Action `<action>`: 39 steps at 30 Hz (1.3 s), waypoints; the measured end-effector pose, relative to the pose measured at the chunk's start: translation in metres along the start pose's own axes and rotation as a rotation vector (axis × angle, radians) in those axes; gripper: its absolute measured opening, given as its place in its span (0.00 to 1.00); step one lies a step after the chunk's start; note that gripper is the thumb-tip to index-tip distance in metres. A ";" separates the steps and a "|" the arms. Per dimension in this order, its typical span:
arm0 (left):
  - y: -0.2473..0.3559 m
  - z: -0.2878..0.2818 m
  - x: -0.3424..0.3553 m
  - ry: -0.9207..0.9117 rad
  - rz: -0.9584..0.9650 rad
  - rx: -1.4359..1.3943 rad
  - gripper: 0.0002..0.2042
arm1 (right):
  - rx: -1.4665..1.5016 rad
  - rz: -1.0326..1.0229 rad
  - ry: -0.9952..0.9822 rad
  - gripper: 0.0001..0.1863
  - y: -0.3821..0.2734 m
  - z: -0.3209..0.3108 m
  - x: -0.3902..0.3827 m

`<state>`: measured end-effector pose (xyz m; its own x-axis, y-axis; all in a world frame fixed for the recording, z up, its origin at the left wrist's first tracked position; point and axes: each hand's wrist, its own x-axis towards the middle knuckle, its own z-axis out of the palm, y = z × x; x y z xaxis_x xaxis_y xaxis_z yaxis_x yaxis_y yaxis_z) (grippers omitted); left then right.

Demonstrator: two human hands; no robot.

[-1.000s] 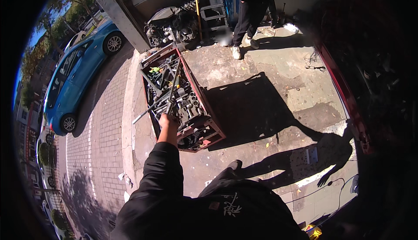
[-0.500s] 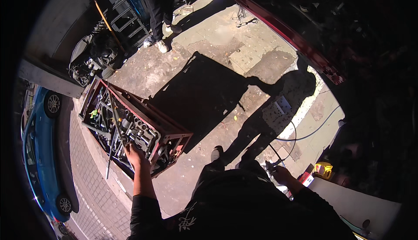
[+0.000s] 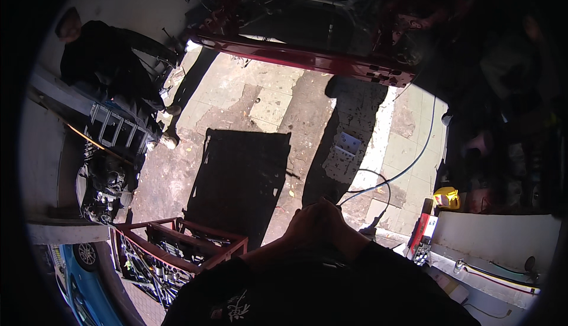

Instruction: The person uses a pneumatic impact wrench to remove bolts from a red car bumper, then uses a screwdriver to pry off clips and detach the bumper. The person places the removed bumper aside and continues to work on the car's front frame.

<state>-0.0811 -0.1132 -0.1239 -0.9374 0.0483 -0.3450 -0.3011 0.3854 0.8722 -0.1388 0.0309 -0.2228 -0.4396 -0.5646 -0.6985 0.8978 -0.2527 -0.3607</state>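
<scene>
My left hand (image 3: pixel 302 226) and my right hand (image 3: pixel 329 222) are together in front of my chest, in deep shade. Their fingers look closed around something too dark and too covered to name. A thin dark hose (image 3: pixel 383 182) curves away close to my right hand, loops, and runs down to a dark fitting (image 3: pixel 371 229) beside my right forearm. To the left of my left forearm stands a red metal tool cart (image 3: pixel 207 245), its top filled with wrenches and sockets (image 3: pixel 155 276).
A red car body (image 3: pixel 307 60) stretches across the far side. Another person (image 3: pixel 106 60) stands far left by a folded ladder (image 3: pixel 115 128). A blue hose (image 3: pixel 423 157) crosses the floor at right, near a yellow container (image 3: pixel 447 198). A blue car (image 3: pixel 89 281) is parked at lower left.
My left hand has left the tool cart and come to my right hand at my chest. My right hand has moved up and inward. The view has turned right, toward the red car body.
</scene>
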 end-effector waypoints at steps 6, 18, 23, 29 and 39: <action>0.083 0.014 0.173 -0.044 0.195 0.279 0.29 | -0.512 -0.189 -0.087 0.16 -0.184 -0.090 0.079; -0.167 -0.007 0.245 0.146 -0.366 0.364 0.16 | -1.266 0.137 0.666 0.16 -0.379 -0.440 0.441; -0.195 -0.001 0.190 0.120 -0.667 0.420 0.20 | -0.092 -0.098 0.731 0.16 -0.438 -0.449 0.503; -0.172 0.011 0.220 0.093 -0.868 0.223 0.21 | -0.479 -0.018 0.778 0.28 -0.476 -0.441 0.496; -0.140 -0.042 0.220 0.104 -0.526 0.209 0.21 | -1.058 0.368 0.559 0.33 -0.371 -0.384 0.287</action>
<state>-0.2523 -0.1950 -0.3073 -0.6861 -0.2861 -0.6689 -0.7006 0.5075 0.5015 -0.6091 0.2645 -0.5273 -0.3511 0.0080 -0.9363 0.6212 0.7502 -0.2266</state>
